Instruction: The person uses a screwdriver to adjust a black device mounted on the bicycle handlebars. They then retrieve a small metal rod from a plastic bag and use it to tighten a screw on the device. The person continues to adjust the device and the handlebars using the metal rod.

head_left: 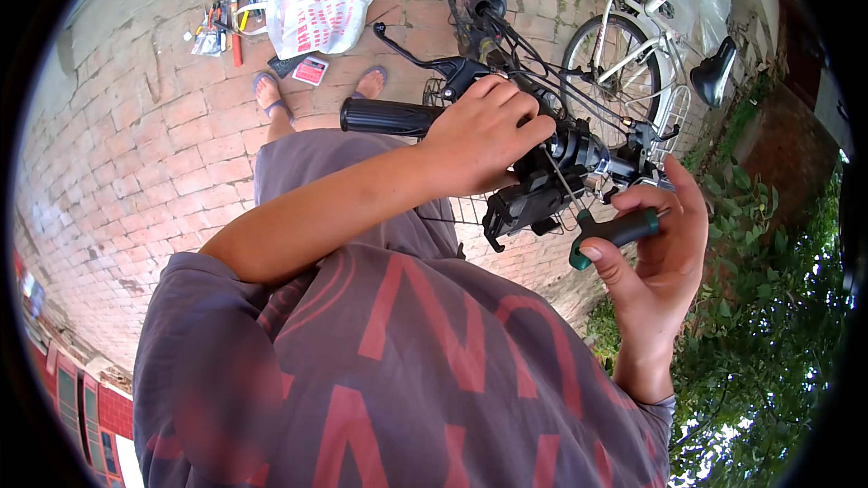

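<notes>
My left hand [484, 137] is closed over the bicycle handlebar, just inboard of the black rubber grip [389, 117] and the brake lever [420, 59]; its fingertips are partly hidden. In my right hand [665, 258] is a T-handle hex key [615, 229] with a black and green handle, held between thumb and fingers. The key's thin shaft slants up to the middle of the handlebar, near my left index finger. Where its tip sits cannot be made out. A black phone holder [526, 208] is mounted on the bar beside the shaft.
Beyond the handlebar a white bicycle [633, 45] stands on the right, with a black saddle [714, 72]. On the brick paving [136, 154] lie a white plastic bag [316, 16], several hand tools [237, 23] and a small red-and-white box [310, 71]. Leafy plants [750, 307] line the right side.
</notes>
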Tool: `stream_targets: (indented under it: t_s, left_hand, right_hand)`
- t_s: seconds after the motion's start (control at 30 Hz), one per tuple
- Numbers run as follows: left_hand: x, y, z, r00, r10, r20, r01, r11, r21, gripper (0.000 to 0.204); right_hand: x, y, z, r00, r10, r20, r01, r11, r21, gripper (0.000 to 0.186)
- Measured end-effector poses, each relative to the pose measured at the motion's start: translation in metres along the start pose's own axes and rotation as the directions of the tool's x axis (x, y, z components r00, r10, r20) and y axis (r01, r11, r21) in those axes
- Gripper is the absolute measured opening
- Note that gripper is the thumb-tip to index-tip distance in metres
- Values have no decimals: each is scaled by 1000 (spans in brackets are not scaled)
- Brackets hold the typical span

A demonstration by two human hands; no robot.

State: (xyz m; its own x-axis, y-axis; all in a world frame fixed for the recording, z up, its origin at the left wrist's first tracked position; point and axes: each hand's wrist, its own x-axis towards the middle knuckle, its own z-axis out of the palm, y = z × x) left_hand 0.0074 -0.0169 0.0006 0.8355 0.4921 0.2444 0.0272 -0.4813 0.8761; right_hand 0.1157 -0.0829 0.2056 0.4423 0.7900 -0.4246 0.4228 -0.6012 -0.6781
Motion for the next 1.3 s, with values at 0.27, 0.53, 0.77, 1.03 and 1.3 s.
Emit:
stream_targets:
  t_s: [0.27,0.53,0.77,1.03,1.3]
  left_hand:
    - [-1,-2,2,999,-21,-35,21,1000,-19,58]
    - [-1,-3,3,999,-39,-14,39,999,-4,55]
    - [4,-5,0,999,-27,42,27,1000,-2,56]
    - [8,-6,-2,995,-11,100,16,999,-51,64]
    - [4,-4,2,999,5,33,-4,1000,-16,70]
  right_hand:
    - [11,1,-18,915,-354,191,401,835,-377,51]
    - [3,-3,-12,857,-409,314,515,658,-549,42]
    - [3,0,-7,813,-508,286,554,521,-650,46]
    - [-9,-7,-12,898,-324,297,439,661,-609,43]
    - [-1,-2,2,836,-489,250,542,664,-515,27]
